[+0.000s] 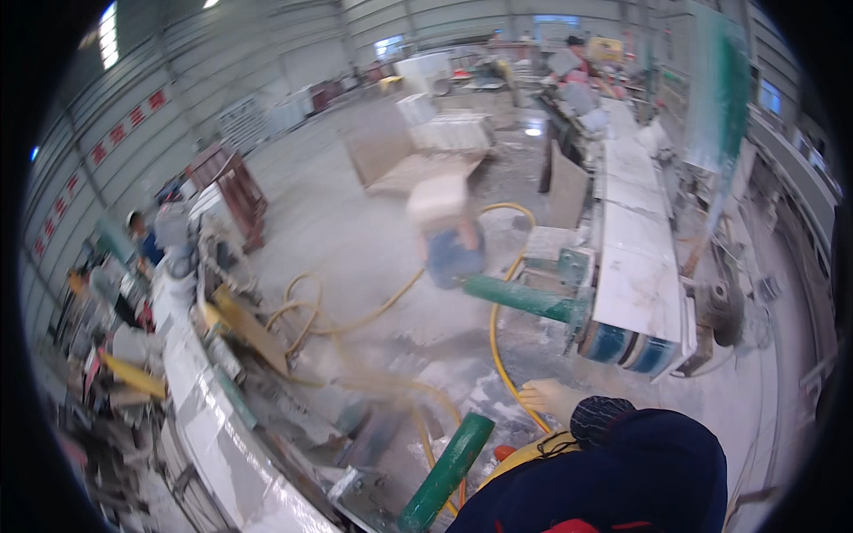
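Note:
My right hand (pixel 551 399), in a pale glove below a dark patterned cuff, reaches in from the lower right beside a yellow hose (pixel 496 342). Its fingers look loosely stretched out, with nothing visible in them. The hose runs past the fingertips down toward my yellow apron (pixel 524 455); whether the two touch is unclear. My left hand is out of sight. Close in front of me a green roller or pipe (pixel 449 471) slants up from the lower edge. Another green roller (pixel 520 298) juts from the end of the conveyor on the right.
A white-topped conveyor (pixel 633 222) runs away on the right. On the left stretches a long pale bench (pixel 200 391), with a person (pixel 142 238) beyond it. Mid-floor is a blurred object with a beige top and blue lower part (pixel 455 256). Tan boards (pixel 378 147) stand behind.

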Available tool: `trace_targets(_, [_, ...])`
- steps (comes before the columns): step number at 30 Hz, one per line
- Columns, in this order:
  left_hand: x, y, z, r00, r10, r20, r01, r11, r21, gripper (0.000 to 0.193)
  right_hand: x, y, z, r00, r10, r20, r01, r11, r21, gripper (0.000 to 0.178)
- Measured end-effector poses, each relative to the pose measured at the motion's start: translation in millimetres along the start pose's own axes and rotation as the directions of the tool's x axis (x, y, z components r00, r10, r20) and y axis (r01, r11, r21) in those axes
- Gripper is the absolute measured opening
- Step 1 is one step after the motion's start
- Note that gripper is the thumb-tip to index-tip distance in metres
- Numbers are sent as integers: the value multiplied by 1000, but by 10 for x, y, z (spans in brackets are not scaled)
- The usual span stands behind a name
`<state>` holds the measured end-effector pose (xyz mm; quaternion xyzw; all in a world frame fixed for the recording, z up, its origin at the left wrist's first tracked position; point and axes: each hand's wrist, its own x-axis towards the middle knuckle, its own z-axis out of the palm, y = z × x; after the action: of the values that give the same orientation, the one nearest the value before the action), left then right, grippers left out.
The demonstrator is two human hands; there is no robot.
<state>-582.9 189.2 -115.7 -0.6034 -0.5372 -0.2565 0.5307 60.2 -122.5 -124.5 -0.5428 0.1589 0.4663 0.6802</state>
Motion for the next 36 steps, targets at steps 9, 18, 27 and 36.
trace_targets(9, [-917,-111,854,995,32,-94,-58,956,-287,33,-99,-2,-107,990,-65,-123,64,998,-7,29])
trace_targets(18, [-1177,-116,1197,997,42,-68,-62,945,-321,33,-141,108,-249,972,-34,-234,23,999,-49,25])
trace_targets(27, [-1279,-149,1127,999,37,-11,-38,936,-350,32,-1,269,-274,984,-95,-149,98,995,9,20])
trace_targets(36, [-1449,-262,1045,998,22,53,-1,929,-369,31,76,317,-210,982,-10,-189,-6,997,-83,18])
